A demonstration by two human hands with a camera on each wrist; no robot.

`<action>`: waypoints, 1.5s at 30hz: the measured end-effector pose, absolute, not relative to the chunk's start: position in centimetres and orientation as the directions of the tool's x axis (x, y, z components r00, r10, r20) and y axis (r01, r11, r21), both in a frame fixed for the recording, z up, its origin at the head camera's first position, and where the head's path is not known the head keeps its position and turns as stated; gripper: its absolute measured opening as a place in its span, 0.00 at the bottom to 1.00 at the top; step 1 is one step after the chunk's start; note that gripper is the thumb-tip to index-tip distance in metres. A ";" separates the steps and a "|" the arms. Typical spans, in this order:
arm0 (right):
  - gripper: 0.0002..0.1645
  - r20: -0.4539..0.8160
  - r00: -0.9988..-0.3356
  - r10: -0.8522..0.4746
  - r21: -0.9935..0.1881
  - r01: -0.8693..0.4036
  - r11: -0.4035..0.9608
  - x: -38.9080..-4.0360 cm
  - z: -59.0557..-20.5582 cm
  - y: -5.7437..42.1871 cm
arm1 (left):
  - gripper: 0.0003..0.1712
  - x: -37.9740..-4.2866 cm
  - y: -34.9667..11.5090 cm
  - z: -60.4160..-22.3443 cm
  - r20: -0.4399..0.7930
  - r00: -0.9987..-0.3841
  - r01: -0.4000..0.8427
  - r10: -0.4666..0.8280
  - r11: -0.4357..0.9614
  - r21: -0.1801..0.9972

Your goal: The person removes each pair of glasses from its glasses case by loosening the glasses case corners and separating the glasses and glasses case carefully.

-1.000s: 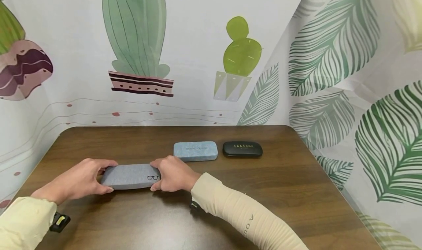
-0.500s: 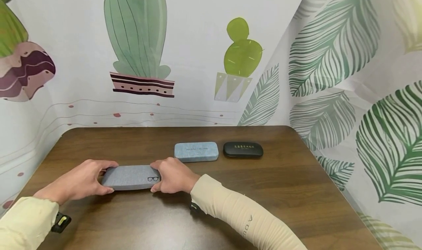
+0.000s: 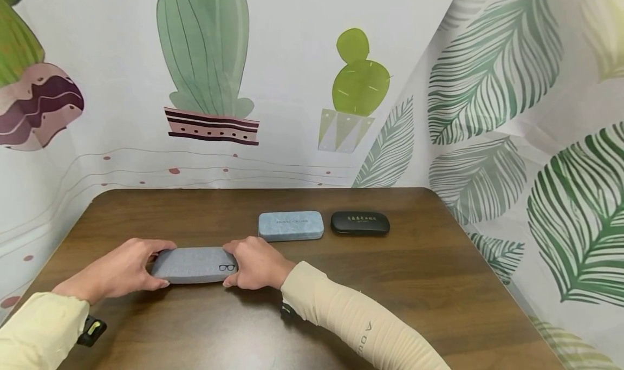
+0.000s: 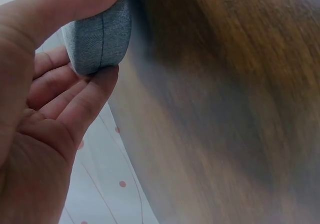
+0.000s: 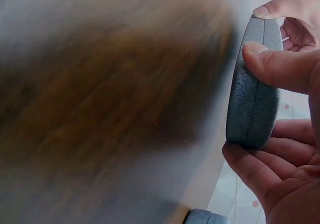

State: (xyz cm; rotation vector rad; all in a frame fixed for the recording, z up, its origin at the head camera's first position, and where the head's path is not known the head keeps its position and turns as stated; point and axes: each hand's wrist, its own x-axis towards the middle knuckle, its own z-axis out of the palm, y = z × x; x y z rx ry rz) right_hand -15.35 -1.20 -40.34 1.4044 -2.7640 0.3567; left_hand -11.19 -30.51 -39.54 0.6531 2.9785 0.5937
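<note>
A grey fabric glasses case (image 3: 192, 264) with a small glasses print at its right end lies level between both hands, its lid closed. My left hand (image 3: 124, 267) grips its left end, thumb on the near side and fingers on the far side. At the opposite end my right hand (image 3: 255, 263) pinches it the same way. In the left wrist view the seam runs along the case's end (image 4: 100, 41) between thumb and fingers. The right wrist view has the long near side of the case (image 5: 255, 103) with a thumb pressed on it.
Behind the right hand, a light blue glasses case (image 3: 291, 226) lies closed on the brown wooden table (image 3: 414, 299). A black glasses case (image 3: 360, 224) with gold lettering is to its right. A printed cloth (image 3: 292, 88) with cacti and leaves hangs behind the table.
Both hands keep the same hold on the grey glasses case. The whole head view has shifted very slightly downward and to the right; nothing else visibly moved.
</note>
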 end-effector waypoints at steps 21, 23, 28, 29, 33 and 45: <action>0.36 0.109 -0.587 -0.802 -0.178 -0.806 0.565 -15.3 -41.2 -1.4 | 0.39 -11.2 -30.6 -40.1 0.024 -0.914 0.385 0.406 0.843 0.375; 0.36 0.115 -0.586 -0.802 -0.177 -0.807 0.564 -15.3 -41.2 -1.4 | 0.38 -11.2 -30.6 -40.1 0.014 -0.917 0.375 0.400 0.846 0.380; 0.37 0.120 -0.585 -0.802 -0.175 -0.808 0.563 -15.4 -41.2 -1.4 | 0.39 -11.3 -30.7 -40.3 0.024 -0.913 0.386 0.408 0.841 0.379; 0.37 0.120 -0.585 -0.802 -0.177 -0.808 0.563 -15.4 -41.2 -1.4 | 0.39 -11.3 -30.7 -40.3 0.028 -0.913 0.386 0.406 0.842 0.376; 0.38 0.116 -0.588 -0.800 -0.181 -0.805 0.565 -15.4 -41.3 -1.4 | 0.39 -11.2 -30.8 -40.5 0.053 -0.910 0.402 0.412 0.840 0.364; 0.39 0.097 -0.604 -0.791 -0.178 -0.792 0.584 -15.5 -41.2 -1.7 | 0.40 -11.3 -30.5 -40.5 -0.007 -0.922 0.362 0.388 0.866 0.346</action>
